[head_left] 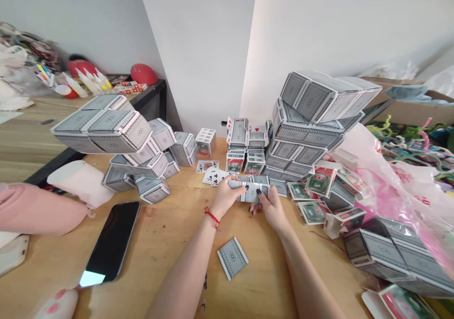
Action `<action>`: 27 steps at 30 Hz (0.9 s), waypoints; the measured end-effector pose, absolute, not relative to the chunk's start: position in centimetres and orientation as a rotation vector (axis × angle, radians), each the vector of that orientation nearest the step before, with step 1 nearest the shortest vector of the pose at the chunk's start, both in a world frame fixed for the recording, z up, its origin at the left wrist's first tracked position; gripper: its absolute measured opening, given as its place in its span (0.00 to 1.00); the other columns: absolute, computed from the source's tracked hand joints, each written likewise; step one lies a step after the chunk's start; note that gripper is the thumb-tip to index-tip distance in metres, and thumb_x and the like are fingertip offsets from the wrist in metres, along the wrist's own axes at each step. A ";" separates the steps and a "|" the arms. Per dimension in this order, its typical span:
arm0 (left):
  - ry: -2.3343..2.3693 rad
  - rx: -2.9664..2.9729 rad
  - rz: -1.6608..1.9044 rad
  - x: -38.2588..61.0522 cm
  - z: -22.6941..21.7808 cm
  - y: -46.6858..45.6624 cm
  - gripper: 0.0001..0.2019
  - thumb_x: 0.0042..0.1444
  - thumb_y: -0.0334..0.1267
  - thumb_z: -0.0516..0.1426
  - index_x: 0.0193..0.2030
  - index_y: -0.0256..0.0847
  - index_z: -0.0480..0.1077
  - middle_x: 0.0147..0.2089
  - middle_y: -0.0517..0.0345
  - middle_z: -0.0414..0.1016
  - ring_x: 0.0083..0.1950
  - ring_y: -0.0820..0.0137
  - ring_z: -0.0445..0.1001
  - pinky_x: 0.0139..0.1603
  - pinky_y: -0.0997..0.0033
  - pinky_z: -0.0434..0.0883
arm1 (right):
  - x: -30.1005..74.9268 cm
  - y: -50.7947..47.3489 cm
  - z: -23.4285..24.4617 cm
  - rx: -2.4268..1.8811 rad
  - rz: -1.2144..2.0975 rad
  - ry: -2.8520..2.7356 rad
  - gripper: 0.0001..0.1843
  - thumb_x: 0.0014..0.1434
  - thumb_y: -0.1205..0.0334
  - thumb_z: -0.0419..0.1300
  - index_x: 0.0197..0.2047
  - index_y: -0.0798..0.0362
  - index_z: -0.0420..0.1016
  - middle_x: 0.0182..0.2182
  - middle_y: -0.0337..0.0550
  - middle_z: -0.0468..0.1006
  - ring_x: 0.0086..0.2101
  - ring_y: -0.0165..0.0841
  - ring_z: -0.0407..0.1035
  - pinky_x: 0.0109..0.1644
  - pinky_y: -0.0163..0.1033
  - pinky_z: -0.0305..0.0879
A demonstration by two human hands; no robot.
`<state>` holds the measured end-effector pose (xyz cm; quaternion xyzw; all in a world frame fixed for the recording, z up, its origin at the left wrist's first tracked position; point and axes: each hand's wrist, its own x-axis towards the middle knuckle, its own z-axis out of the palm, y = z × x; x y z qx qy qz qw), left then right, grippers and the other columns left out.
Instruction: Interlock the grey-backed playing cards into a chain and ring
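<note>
Between both hands I hold a piece made of playing cards [252, 193], its grey patterned backs facing me. My left hand [227, 197] grips its left end, with a red string bracelet at the wrist. At the right end, my right hand [271, 208] presses with the thumb on the face and fingers beneath. A folded card square [232, 258] lies on the table nearer to me. Face-up loose cards [213, 177], among them a five of clubs, lie just beyond my left hand, with a king card [207, 166] behind them.
Stacked card blocks stand left [109, 125] and right [305, 129]. Card boxes [314, 212] lie beside the right stack, near a pink plastic bag [393, 196]. A phone [111, 241] and pink pouch [42, 208] are at left. More card blocks [379, 252] sit at right.
</note>
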<state>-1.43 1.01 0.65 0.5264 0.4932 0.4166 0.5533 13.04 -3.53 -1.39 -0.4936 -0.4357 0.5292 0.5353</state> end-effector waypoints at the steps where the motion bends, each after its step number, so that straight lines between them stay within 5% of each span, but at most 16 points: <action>1: 1.164 1.240 0.980 -1.4 0.7 1.0 0.12 0.38 0.38 0.61 0.31 0.38 0.66 0.24 0.64 0.64 0.25 0.77 0.60 0.25 0.79 0.58 | 13.0 -3.6 -1.3 -1.169 1.275 -1.024 0.19 0.53 0.49 0.54 0.31 0.48 0.46 0.18 0.26 0.67 0.15 0.27 0.66 0.17 0.32 0.64; 19: 1.103 1.208 0.931 -1.6 0.1 1.1 0.14 0.40 0.41 0.61 0.35 0.39 0.65 0.22 0.65 0.64 0.23 0.77 0.61 0.24 0.78 0.57 | 13.1 -3.6 -0.7 -1.208 1.277 -1.099 0.15 0.55 0.51 0.51 0.31 0.48 0.46 0.10 0.24 0.64 0.08 0.24 0.58 0.11 0.25 0.50; 24: 1.061 1.220 0.996 -1.6 0.4 1.3 0.14 0.41 0.38 0.61 0.37 0.39 0.67 0.35 0.59 0.69 0.34 0.73 0.67 0.34 0.76 0.63 | 13.1 -3.5 -0.7 -1.137 1.325 -0.980 0.21 0.53 0.54 0.54 0.45 0.47 0.47 0.14 0.24 0.66 0.10 0.27 0.63 0.11 0.27 0.56; 27: 1.011 1.183 1.039 -2.0 1.0 1.3 0.21 0.44 0.38 0.59 0.47 0.42 0.64 0.44 0.56 0.68 0.44 0.69 0.67 0.43 0.73 0.63 | 13.4 -3.4 -0.2 -1.069 1.390 -0.893 0.28 0.51 0.56 0.56 0.53 0.45 0.47 0.20 0.28 0.71 0.12 0.27 0.64 0.11 0.29 0.57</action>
